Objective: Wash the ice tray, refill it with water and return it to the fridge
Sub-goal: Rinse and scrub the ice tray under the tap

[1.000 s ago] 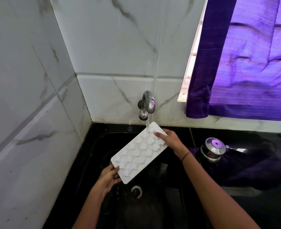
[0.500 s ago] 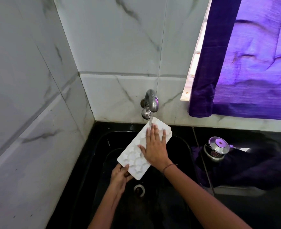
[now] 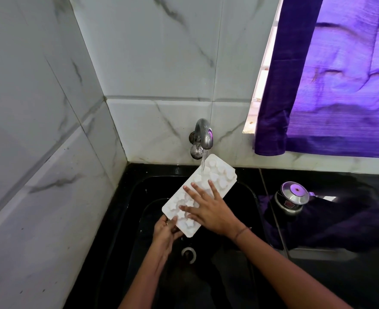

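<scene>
Glossy black countertop [image 3: 340, 177] with inset black sink [image 3: 137, 197] (drain ring [image 3: 189, 255] at bottom); lidded steel pot [image 3: 292, 200] standing just right of sink.

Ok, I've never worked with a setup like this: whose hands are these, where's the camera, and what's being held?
There is no machine: these are a person's two bare hands, seen from one camera worn on the head, looking down. The left hand grips the near end of the white ice tray, tilted over the black sink. The right hand lies flat on it, fingers spread. Water runs from the tap onto the tray's far end. A lidded steel pot stands on the counter to the right.
</scene>
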A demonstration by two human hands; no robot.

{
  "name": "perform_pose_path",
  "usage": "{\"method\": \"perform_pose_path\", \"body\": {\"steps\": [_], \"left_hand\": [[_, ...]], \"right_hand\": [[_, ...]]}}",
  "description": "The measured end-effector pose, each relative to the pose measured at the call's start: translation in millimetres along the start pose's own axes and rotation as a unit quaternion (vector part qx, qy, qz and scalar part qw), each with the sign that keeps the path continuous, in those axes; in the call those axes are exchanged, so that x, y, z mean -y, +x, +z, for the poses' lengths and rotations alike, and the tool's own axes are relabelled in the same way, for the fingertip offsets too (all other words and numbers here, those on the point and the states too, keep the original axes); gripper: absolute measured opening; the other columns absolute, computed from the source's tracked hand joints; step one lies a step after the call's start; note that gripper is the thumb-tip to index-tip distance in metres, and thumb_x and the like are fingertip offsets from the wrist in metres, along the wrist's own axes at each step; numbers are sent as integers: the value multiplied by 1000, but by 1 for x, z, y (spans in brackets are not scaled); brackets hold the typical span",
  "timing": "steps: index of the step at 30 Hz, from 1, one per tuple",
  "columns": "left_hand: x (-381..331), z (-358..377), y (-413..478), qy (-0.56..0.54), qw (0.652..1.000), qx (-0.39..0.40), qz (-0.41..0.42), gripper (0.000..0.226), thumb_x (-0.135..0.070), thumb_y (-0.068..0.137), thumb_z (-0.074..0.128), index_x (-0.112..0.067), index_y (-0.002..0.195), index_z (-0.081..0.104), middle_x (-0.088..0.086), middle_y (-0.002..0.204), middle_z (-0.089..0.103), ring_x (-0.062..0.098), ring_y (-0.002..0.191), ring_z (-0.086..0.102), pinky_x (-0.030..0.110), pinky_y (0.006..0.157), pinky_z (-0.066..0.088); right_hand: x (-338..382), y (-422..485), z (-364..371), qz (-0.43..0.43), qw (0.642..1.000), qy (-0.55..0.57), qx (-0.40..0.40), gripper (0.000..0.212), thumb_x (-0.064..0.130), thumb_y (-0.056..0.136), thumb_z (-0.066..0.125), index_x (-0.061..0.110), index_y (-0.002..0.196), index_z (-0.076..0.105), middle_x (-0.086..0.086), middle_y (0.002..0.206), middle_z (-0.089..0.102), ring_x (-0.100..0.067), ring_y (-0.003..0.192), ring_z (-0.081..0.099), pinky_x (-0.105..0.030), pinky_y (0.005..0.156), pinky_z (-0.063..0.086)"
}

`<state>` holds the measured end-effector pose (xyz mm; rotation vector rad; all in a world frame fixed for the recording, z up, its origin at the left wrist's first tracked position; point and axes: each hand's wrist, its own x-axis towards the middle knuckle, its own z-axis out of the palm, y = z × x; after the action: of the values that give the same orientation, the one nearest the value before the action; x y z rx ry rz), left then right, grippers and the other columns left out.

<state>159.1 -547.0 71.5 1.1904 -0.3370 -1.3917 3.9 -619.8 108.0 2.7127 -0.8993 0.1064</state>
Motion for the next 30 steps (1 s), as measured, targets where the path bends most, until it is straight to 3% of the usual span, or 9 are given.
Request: {"method": "perform_pose_path", "body": {"steps": [3, 9, 14, 21, 23, 27, 30], "left_hand": [[1, 8, 2, 9, 1000, 4, -2, 25, -2, 93, 50, -6, 117, 56, 13, 99, 68, 25, 85, 67, 35, 60, 59], [9, 11, 2, 18, 1000, -7, -8, 27, -1, 93, 50, -3, 119, 55, 16, 102, 66, 29, 88, 66, 32, 56, 58], [10, 9, 4, 10, 999, -39, -10, 24, -2, 94, 48, -6, 117, 55, 14, 101, 66, 27, 86, 64, 33, 56, 57], [9, 7, 9, -14, 997, -72, -6, 25, -3, 95, 47, -9, 118, 52, 8, 96, 64, 23, 83, 63, 30, 52, 56], [11, 6, 9, -19, 997, -80, -7, 24, -3, 94, 48, -9, 118, 53, 8, 96, 64, 23, 83, 63, 30, 52, 57], [16, 3, 8, -36, 996, -81, -9, 25, -3, 94, 49, -7, 118, 54, 10, 97, 65, 24, 83, 64, 29, 52, 56], [17, 1, 10, -53, 994, -92, -15, 26, -3, 94, 49, -5, 120, 53, 10, 96, 65, 24, 83, 64, 28, 51, 57]], "right_hand": [[2, 1, -5, 37, 999, 4, -3, 40, 52, 94, 29, 38, 104, 65, -6, 147, 41, -28, 137, 36, -56, 110, 15], [13, -4, 3, 93, 995, 19, -22, 37, 51, 91, 30, 35, 94, 64, -4, 138, 51, -28, 133, 41, -55, 107, 18], [0, -11, 7, 148, 988, 30, -45, 38, 50, 90, 34, 33, 114, 59, -5, 138, 50, -26, 132, 38, -55, 107, 19], [-8, -11, 11, 194, 980, 31, -41, 45, 49, 91, 32, 28, 118, 60, -5, 138, 50, -27, 134, 34, -54, 108, 19], [-8, -7, 10, 182, 982, 37, -29, 42, 50, 91, 32, 33, 116, 60, -6, 138, 50, -28, 134, 36, -55, 110, 21], [7, -10, 18, 67, 998, 11, -2, 39, 48, 90, 33, 37, 121, 55, -4, 140, 48, -28, 132, 42, -57, 110, 27], [10, -16, 23, 108, 994, 31, -13, 39, 49, 90, 32, 37, 119, 56, -4, 139, 50, -28, 132, 42, -53, 109, 23]]}}
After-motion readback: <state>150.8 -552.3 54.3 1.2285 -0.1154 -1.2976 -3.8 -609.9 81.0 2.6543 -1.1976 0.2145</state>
